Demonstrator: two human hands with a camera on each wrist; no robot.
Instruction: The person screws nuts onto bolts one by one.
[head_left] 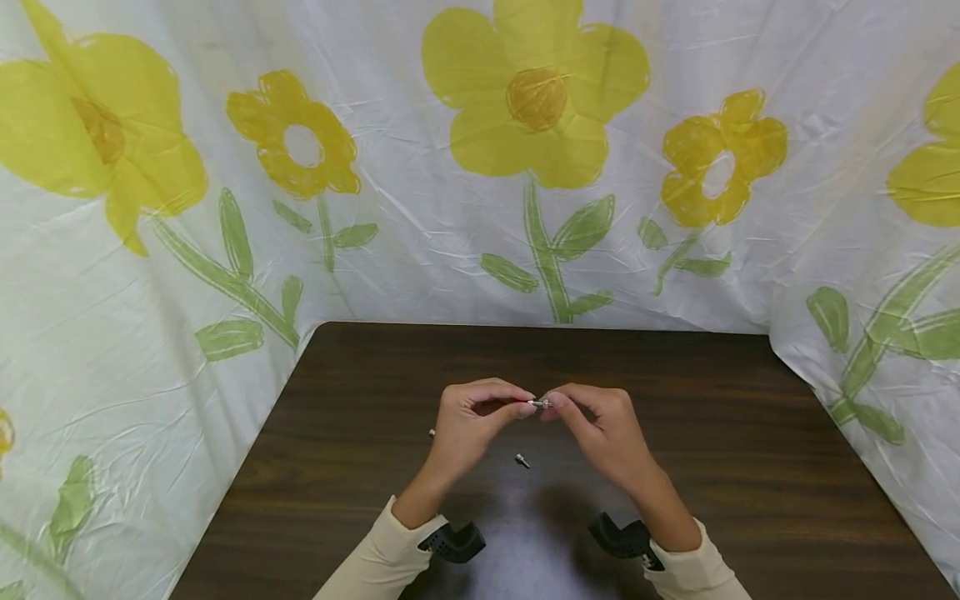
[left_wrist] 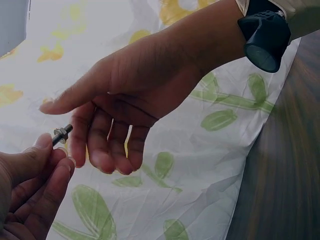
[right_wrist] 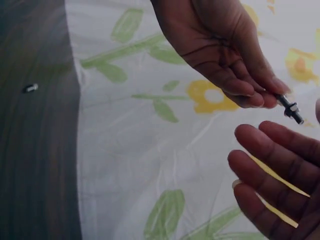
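Observation:
In the head view my left hand (head_left: 467, 423) pinches a small metal bolt (head_left: 537, 403) between thumb and fingertips, above the table. A hex nut (left_wrist: 60, 134) sits partway along the threaded shank, with the shank's tip sticking out past it. My right hand (head_left: 609, 427) is close on the other side, its thumb and fingers spread around the bolt's free end. Both wrist views show a gap between those fingers and the nut. The bolt's other end is hidden in the left fingers.
Another small bolt (head_left: 522, 460) lies on the dark wood table (head_left: 360, 500), nearer than the hands. A small metal piece (head_left: 432, 432) is partly hidden behind the left hand. A white flowered curtain (head_left: 405, 250) hangs around the table's back and sides.

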